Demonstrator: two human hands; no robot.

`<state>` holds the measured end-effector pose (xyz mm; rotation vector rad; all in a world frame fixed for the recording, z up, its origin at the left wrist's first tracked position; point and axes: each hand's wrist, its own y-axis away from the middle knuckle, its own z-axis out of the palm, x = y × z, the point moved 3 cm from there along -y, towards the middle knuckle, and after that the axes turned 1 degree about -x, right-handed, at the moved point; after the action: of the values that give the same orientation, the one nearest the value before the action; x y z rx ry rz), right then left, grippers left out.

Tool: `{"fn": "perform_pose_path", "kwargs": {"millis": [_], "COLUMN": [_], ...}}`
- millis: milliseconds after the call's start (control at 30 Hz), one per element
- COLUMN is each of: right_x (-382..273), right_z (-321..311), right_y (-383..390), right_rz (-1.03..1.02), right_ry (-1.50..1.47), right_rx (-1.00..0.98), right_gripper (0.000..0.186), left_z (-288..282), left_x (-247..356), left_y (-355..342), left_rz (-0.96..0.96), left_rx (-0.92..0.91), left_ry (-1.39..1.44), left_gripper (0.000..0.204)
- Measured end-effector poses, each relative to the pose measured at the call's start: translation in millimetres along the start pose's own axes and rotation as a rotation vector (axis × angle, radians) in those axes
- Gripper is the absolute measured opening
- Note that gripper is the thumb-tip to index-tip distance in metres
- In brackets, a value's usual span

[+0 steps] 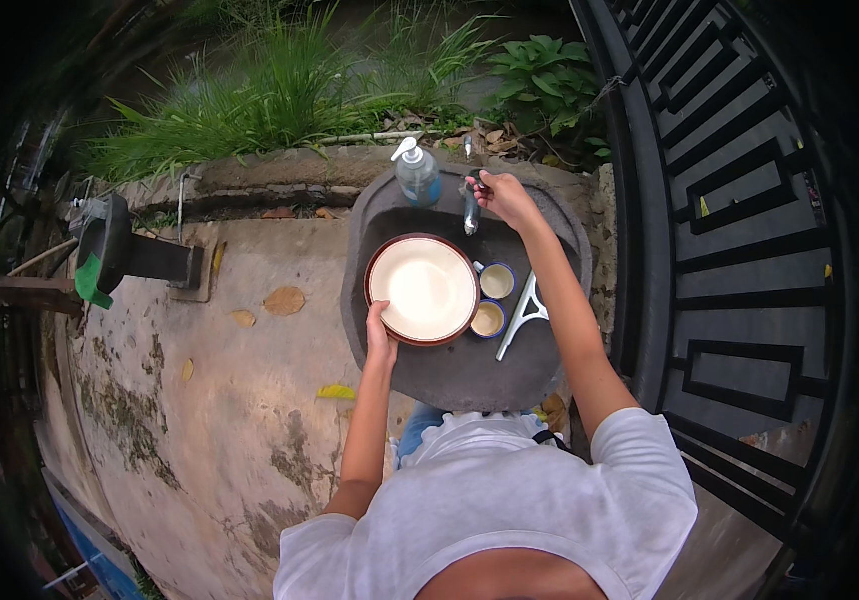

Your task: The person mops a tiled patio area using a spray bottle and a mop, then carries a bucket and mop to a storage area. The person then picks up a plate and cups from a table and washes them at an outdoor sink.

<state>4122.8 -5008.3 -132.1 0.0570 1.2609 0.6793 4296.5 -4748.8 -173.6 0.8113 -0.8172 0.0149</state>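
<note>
My left hand (380,332) grips the lower left edge of a round cream plate (422,288) with a brown rim. Whether it is one plate or a stack, I cannot tell. The plate is over the dark grey stone sink (419,378). Up at the back, my right hand (505,199) has its fingers closed at the top of a metal faucet (470,214). No water is visible from its spout. Right of the plate are two cream mugs with blue rims, a farther mug (496,281) and a nearer mug (487,319).
A white squeegee-like tool (522,317) lies right of the mugs. On the sink's back rim stands a clear pump bottle (417,182). A black metal gate (739,270) runs along the right. Another grey basin (104,245) with a green cloth (92,281) is far left.
</note>
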Motion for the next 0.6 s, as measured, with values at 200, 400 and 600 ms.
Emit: {"fn": "perform_pose_path", "kwargs": {"millis": [200, 400, 600], "right_x": [19.1, 110.4, 108.5], "right_z": [-2.9, -8.4, 3.0], "right_y": [39.4, 62.6, 42.7], "right_rz": [-0.165, -0.414, -0.198], "right_ry": [-0.086, 0.916, 0.788], "right_rx": [0.146, 0.426, 0.122], "right_gripper": [0.031, 0.058, 0.045], "left_z": [6.3, 16.0, 17.4], "left_x": [-10.4, -14.7, -4.9], "left_y": [-27.0, -37.0, -33.0], "left_rz": [-0.056, -0.13, -0.121], "left_rx": [-0.057, -0.119, -0.14], "left_ry": [0.005, -0.048, -0.068], "left_gripper": [0.049, 0.049, 0.051]}}
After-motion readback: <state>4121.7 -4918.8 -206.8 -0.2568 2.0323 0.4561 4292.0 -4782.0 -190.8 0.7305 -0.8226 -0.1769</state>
